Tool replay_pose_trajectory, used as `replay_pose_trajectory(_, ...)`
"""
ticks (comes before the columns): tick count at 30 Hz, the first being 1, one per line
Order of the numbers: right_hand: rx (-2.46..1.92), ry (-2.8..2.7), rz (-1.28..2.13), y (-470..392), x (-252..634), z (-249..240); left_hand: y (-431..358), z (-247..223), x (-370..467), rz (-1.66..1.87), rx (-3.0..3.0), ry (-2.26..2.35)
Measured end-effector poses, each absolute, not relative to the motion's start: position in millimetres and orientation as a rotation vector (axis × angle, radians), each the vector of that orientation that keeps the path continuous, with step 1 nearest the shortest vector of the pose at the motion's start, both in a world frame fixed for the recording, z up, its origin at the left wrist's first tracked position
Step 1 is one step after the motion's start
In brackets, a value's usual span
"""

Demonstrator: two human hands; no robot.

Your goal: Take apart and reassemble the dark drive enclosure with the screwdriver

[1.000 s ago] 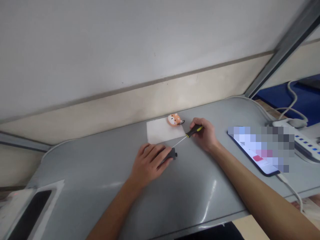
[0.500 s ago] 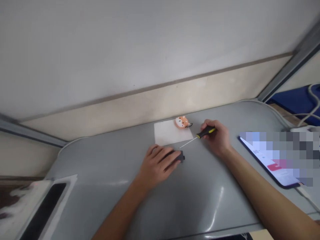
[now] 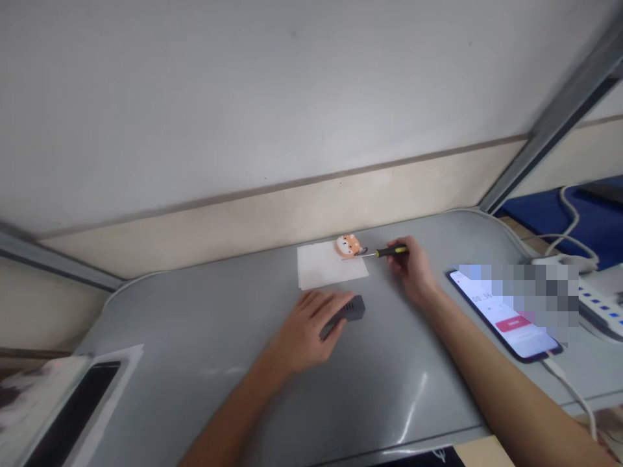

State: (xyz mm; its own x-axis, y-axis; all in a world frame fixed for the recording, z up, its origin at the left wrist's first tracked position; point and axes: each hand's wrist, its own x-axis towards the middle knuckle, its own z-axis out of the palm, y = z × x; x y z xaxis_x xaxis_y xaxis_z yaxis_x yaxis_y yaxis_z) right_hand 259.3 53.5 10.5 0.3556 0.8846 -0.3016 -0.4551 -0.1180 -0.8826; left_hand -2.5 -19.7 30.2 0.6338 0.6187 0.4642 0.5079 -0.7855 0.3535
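My left hand [image 3: 311, 331] is closed around a small dark grey box with slots [image 3: 354, 309], its fingers over the top and thumb along the near side. My right hand [image 3: 411, 269] grips a black and yellow screwdriver [image 3: 393, 250] by the handle. The thin metal shaft points left, its tip above the white paper [image 3: 321, 267]. An orange and white animal-faced case [image 3: 348, 246] with a dark clip sits on the paper's far right corner, close to the shaft.
A lit phone [image 3: 506, 318] with a cable lies at the right, near a white power strip [image 3: 596, 305]. At the lower left is a black flat object [image 3: 78, 412] on white sheets. A wall panel [image 3: 292, 201] bounds the grey table [image 3: 195, 324] at the back.
The screwdriver has swung from pointing down near the grey box to nearly level over the paper. The box has turned in my left hand and shows a slotted face. The view has shifted slightly.
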Motion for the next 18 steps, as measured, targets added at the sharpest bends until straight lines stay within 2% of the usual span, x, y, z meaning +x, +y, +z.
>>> replay_pose_trajectory(11,-1.029,-0.486,1.061,55,273,24,4,10,-24,0.891,2.013,1.201)
replay_pose_trajectory(18,-1.044,-0.843,0.748,38,271,26,10,2,-21,0.771,2.032,1.269)
